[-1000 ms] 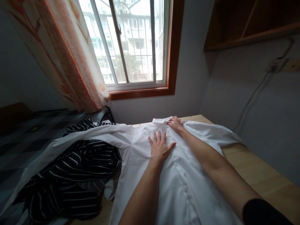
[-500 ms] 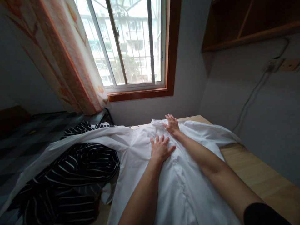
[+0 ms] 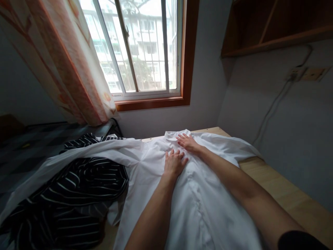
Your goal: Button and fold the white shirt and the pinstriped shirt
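A white button-up shirt (image 3: 205, 205) lies spread face up on a wooden table (image 3: 286, 198), its collar toward the window. My left hand (image 3: 173, 162) rests on the upper chest of the shirt, fingers curled slightly against the cloth. My right hand (image 3: 187, 142) lies flat just below the collar, fingers stretched out and pointing left, almost touching my left hand. One white sleeve (image 3: 78, 156) runs off to the left over a black-and-white striped garment (image 3: 78, 194).
A window with a wooden frame (image 3: 153, 103) and an orange-patterned curtain (image 3: 70, 66) stand behind the table. A wooden shelf (image 3: 273, 27) hangs at the upper right. A cable runs down the right wall from a socket (image 3: 295, 73).
My left hand slid up the shirt toward the collar and its fingers drew together. My right hand moved slightly left and flattened out near it.
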Available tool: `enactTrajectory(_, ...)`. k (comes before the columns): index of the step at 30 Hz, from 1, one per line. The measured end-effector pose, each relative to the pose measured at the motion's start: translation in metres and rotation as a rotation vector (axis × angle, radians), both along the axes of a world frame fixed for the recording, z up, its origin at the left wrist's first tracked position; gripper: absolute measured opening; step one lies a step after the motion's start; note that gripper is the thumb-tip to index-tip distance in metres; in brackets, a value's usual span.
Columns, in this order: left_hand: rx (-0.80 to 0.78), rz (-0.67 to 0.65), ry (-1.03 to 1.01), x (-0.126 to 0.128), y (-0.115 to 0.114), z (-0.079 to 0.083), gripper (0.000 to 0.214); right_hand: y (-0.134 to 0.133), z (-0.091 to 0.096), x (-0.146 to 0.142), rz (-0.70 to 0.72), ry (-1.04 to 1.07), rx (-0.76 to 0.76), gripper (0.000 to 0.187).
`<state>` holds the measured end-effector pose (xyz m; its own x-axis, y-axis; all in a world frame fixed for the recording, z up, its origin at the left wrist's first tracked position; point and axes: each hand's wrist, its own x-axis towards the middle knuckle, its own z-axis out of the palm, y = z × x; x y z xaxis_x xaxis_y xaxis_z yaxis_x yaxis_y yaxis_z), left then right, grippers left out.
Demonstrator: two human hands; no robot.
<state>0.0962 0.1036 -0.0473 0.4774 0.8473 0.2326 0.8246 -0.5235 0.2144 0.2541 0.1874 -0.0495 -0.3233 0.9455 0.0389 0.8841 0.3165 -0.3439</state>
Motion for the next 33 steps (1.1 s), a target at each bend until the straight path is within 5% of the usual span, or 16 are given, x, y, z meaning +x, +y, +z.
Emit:
enactTrajectory(7,-0.002,0.016,0.004,0.0,0.002,0.001,0.033,-0.047,-0.009,0.032,-0.038,-0.162,-0.008,0.055)
enactTrajectory(12,-0.014,0.031,-0.021,0.0,0.001,0.001,0.034,-0.109,-0.007,0.035,0.016,-0.14,-0.019,0.056)
enactTrajectory(17,0.008,0.186,-0.053,0.008,0.012,0.016,0.043,-0.162,-0.013,0.036,-0.017,-0.12,0.088,0.056)
enactTrajectory(21,0.068,0.205,0.055,0.009,0.036,0.025,0.065,-0.165,-0.01,0.033,-0.045,-0.124,0.084,0.056)
enactTrajectory(26,-0.173,0.071,0.192,0.0,0.055,0.013,0.062,-0.162,-0.007,0.033,-0.069,-0.103,0.067,0.055)
enactTrajectory(33,-0.077,0.111,0.263,0.006,0.032,0.025,0.046,-0.162,-0.006,0.033,-0.095,-0.08,0.045,0.056)
